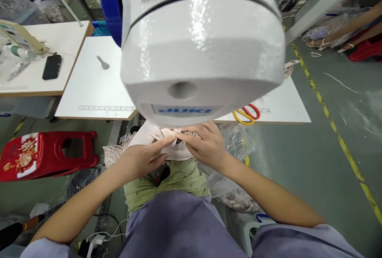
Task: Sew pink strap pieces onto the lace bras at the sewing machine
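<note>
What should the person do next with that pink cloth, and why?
Perhaps gently smooth the cloth with the left grip, keeping the right grip where it is. The cloth looks creased where their fingers nearly meet, and the machine hides part of it, so flattening it might make it easier to see.

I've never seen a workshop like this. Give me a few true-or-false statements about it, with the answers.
1. The left hand and right hand both touch the pale fabric. True.
2. The right hand holds scissors. False: it is on the fabric; the red and yellow scissor handles show apart from it.
3. The white machine bears the name JUKI. True.
4. A blue stool stands at the left. False: the stool there is red, with a flower pattern.
5. A black phone lies on a white tabletop. True.
</note>
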Demonstrator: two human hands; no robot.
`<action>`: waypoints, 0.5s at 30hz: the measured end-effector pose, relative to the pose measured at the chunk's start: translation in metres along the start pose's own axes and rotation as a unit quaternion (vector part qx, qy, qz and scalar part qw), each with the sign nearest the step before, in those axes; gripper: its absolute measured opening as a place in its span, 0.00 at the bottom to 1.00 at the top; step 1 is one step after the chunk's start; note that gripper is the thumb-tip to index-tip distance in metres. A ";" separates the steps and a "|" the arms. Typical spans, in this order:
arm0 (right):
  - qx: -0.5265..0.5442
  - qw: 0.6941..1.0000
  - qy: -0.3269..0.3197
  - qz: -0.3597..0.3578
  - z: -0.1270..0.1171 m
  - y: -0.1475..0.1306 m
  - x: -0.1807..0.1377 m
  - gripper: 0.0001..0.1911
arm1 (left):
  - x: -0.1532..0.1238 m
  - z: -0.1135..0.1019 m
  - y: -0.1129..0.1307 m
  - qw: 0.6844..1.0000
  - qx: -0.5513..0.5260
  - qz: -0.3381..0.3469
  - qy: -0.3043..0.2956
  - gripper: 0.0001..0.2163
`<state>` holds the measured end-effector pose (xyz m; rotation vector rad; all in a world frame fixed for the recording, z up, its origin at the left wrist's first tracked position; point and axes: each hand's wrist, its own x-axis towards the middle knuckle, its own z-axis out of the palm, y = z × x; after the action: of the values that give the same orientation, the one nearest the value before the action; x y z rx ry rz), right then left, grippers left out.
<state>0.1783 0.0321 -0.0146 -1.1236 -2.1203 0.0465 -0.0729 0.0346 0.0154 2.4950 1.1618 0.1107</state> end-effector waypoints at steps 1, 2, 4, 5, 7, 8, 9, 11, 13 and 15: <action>-0.006 1.000 -0.012 0.000 -0.002 0.000 0.002 0.15 | 0.001 -0.003 -0.004 1.000 -0.003 0.022 -0.008 0.24; -0.005 1.000 -0.023 0.005 -0.003 0.000 0.004 0.15 | 0.002 -0.006 -0.008 0.999 -0.001 0.042 -0.011 0.24; 0.010 0.999 -0.028 0.024 -0.005 -0.002 0.004 0.16 | 0.004 -0.009 -0.012 0.997 0.017 0.071 0.000 0.23; 0.029 0.998 -0.025 0.040 -0.004 -0.003 0.003 0.15 | 0.005 -0.010 -0.012 0.997 0.030 0.075 0.015 0.22; 0.104 0.989 -0.023 0.106 -0.001 -0.004 -0.002 0.14 | 0.006 -0.008 -0.008 0.995 0.051 0.068 0.045 0.21; 0.164 0.973 -0.027 0.158 0.002 -0.004 -0.005 0.12 | 0.006 -0.006 -0.005 0.995 0.055 0.059 0.055 0.21; 0.233 0.947 -0.036 0.216 0.005 -0.003 -0.006 0.13 | 0.007 -0.004 -0.001 0.996 0.054 0.048 0.059 0.20; 0.353 0.878 -0.053 0.321 0.012 0.001 -0.004 0.17 | 0.007 -0.001 0.008 0.997 0.041 0.029 0.060 0.20; 0.398 0.839 -0.043 0.369 0.019 0.007 0.007 0.23 | 0.006 0.001 0.018 0.998 0.026 0.013 0.060 0.21; 0.377 0.851 -0.041 0.362 0.024 0.012 0.022 0.27 | 0.006 0.003 0.027 0.998 0.015 -0.016 0.063 0.22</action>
<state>0.1643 0.0622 -0.0240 -1.3261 -1.3722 1.1839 -0.0492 0.0223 0.0216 2.5256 1.2609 0.2459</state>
